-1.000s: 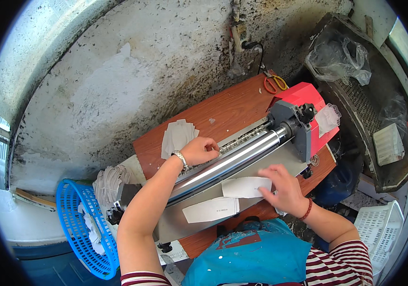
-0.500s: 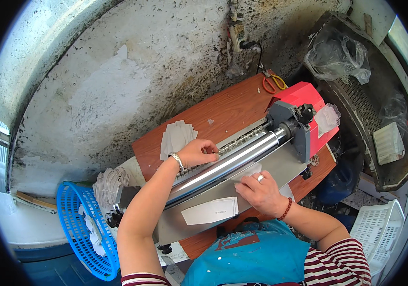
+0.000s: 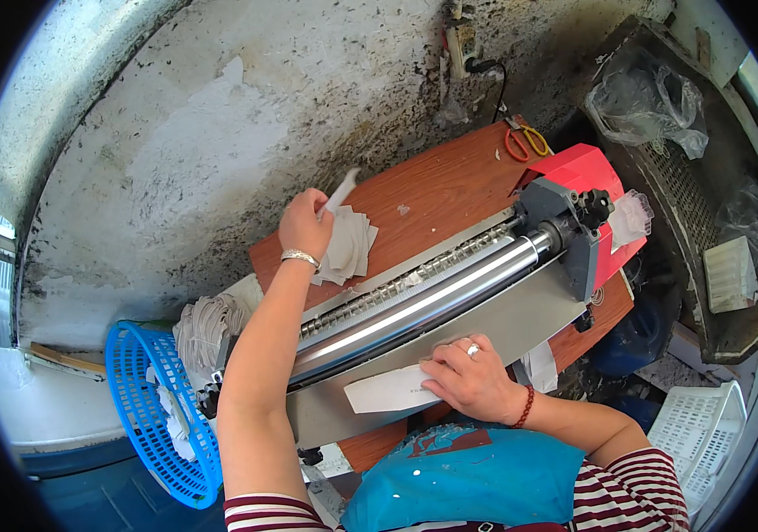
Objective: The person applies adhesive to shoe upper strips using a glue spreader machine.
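A roller machine with a long shiny metal roller point(image 3: 423, 306) and a sheet-metal tray point(image 3: 521, 310) lies in front of me. My left hand point(image 3: 305, 223), beyond the roller, pinches a thin white cut piece point(image 3: 341, 190) that sticks up from its fingers. Right under it is a loose pile of similar whitish pieces point(image 3: 354, 253) on the wooden tabletop. Nearer me, a long, slightly curved white piece point(image 3: 383, 391) with small print lies on the tray. My right hand point(image 3: 472, 377) has its bent fingers on that piece's right end, covering it.
At left stand a blue plastic basket point(image 3: 117, 390) with white scraps inside and a bundle of cut pieces point(image 3: 206, 332). Scissors point(image 3: 528, 142) lie at the table's far corner, near the machine's red housing point(image 3: 574, 168). A white crate point(image 3: 694, 443) is at lower right.
My left hand has moved from the roller out over the pile, now with a white piece in its fingers. My right hand has shifted down onto the printed white piece.
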Action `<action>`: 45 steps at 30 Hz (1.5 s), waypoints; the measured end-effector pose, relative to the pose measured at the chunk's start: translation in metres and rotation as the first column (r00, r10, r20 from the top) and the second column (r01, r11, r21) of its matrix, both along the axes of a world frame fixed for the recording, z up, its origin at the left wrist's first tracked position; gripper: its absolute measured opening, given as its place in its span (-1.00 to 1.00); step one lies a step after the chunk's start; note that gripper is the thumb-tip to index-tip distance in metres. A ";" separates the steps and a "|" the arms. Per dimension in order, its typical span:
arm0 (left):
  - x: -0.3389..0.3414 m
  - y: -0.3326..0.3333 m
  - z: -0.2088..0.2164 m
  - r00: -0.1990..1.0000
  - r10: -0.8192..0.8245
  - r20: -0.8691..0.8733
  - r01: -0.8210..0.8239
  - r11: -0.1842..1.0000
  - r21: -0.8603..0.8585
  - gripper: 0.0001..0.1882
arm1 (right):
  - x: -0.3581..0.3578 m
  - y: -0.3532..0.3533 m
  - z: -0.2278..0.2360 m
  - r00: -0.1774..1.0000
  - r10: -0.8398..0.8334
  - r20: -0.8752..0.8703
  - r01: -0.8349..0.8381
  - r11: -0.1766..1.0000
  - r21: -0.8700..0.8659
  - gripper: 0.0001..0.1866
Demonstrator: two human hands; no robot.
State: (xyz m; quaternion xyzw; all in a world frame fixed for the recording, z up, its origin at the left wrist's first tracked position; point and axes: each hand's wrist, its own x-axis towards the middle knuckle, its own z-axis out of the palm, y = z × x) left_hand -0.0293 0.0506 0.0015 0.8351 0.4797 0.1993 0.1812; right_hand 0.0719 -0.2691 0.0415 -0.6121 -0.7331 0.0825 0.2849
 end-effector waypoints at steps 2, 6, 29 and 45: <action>-0.012 0.008 -0.007 0.964 -0.080 -0.255 0.114 0.986 0.121 -0.80 | -0.001 0.000 -0.002 1.000 0.000 0.014 -0.001 0.998 0.066 -0.75; -0.021 0.003 -0.029 0.472 -0.414 -0.779 0.384 0.891 -0.241 -0.63 | 0.000 0.002 -0.004 0.997 0.047 0.067 -0.055 0.991 0.118 -0.78; 0.031 -0.068 0.005 0.769 -0.589 0.247 0.594 0.516 -0.618 -0.82 | 0.043 -0.027 0.003 0.581 -0.506 -0.638 0.201 0.848 -0.490 -0.79; -0.040 0.005 -0.030 0.766 -0.257 -0.590 0.223 0.966 -0.132 -0.73 | -0.004 -0.003 -0.004 0.986 -0.013 -0.164 0.016 1.000 0.022 -0.80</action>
